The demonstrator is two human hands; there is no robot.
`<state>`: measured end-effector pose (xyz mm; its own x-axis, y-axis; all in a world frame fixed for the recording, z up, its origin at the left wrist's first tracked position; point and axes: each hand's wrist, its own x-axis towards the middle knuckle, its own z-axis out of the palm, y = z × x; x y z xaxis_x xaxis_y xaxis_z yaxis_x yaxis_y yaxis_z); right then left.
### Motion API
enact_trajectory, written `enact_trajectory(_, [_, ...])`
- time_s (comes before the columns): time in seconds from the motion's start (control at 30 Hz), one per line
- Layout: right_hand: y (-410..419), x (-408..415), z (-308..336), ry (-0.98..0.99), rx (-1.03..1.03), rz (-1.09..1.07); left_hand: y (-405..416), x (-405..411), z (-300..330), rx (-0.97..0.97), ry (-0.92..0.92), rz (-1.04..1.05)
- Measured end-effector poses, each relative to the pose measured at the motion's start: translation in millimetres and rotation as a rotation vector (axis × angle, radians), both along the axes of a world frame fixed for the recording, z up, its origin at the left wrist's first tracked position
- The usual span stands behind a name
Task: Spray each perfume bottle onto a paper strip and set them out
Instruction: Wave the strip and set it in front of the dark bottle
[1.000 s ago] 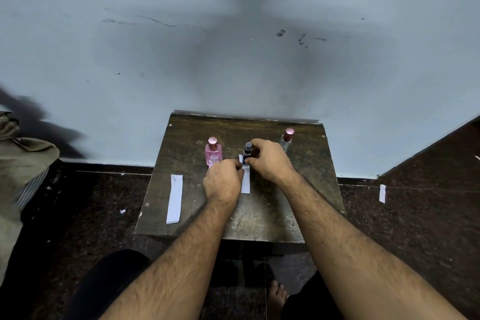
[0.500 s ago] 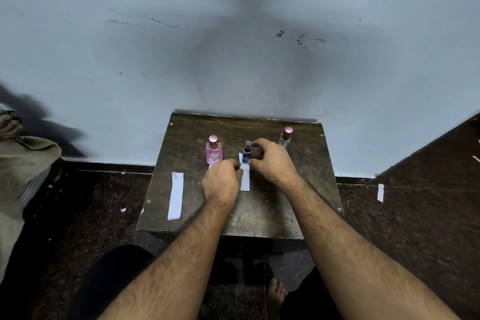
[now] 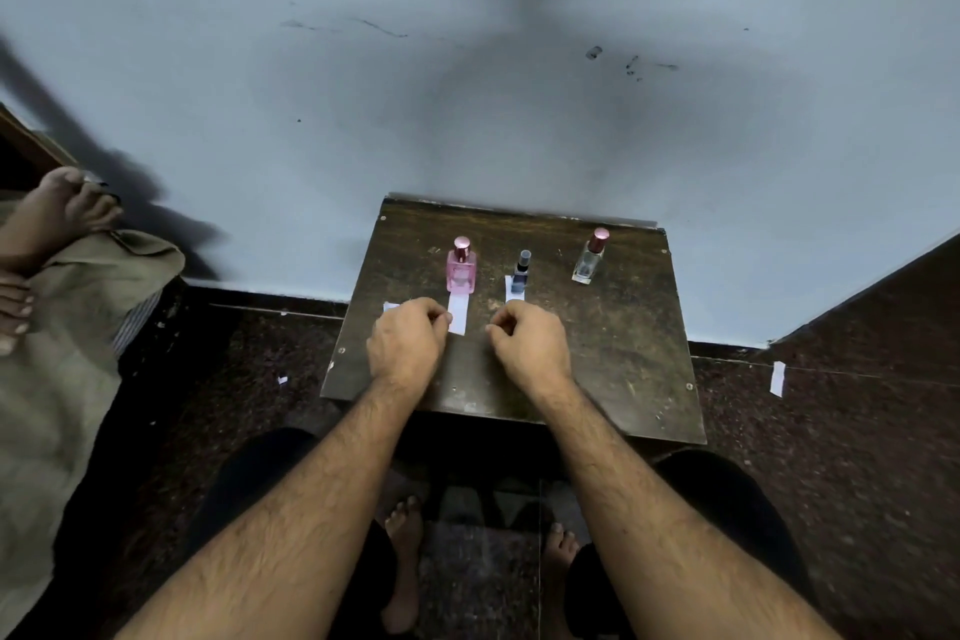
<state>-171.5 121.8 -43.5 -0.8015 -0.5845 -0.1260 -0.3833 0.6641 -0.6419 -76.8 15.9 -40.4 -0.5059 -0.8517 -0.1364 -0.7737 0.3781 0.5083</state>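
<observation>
Head view shows a small dark table (image 3: 613,343) against a pale wall, with three bottles in a row along its far side. The pink bottle (image 3: 461,270) stands at the left with a white strip (image 3: 458,314) laid just in front of it. The dark bottle (image 3: 521,270) stands in the middle, a second strip (image 3: 514,290) under or just before it; most of that paper is hidden. The clear bottle (image 3: 590,257), capped in red, stands at the right with no strip in front of it.

Left hand (image 3: 408,346) has its fingers curled in, the tips touching or pinching the near left edge of the pink bottle's strip; which of the two, I cannot tell. A white corner (image 3: 390,307) peeks out beyond its knuckles, likely another strip. Right hand (image 3: 530,346) hovers loosely curled over bare wood and holds nothing.

So two pairs look set out, and the clear bottle looks like the one left. To do it well: take a fresh strip by one end only, keeping fingers off the part to be sprayed. Uncap, aim the nozzle at the paper's far end, away from the other strips, so scents do not mix. One short press should do. Then lay the strip squarely in front of its own bottle, in line with the others.
</observation>
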Motion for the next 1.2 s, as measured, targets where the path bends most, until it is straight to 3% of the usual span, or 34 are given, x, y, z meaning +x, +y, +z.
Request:
enact_trajectory(0.53, [-62.8, 81.1, -13.6, 0.018, 0.153, 0.327, -42.6, 71.9, -9.7, 0.211, -0.065, 0.127])
enact_trajectory(0.7, [-66.4, 81.2, -18.3, 0.093, 0.229, 0.343, -43.5, 72.1, -14.4, 0.193, -0.064, 0.114])
enact_trajectory(1.2, [-69.0, 72.4, -22.2, 0.028, 0.158, 0.281, -44.9, 73.6, -15.6, 0.198, -0.057, 0.115])
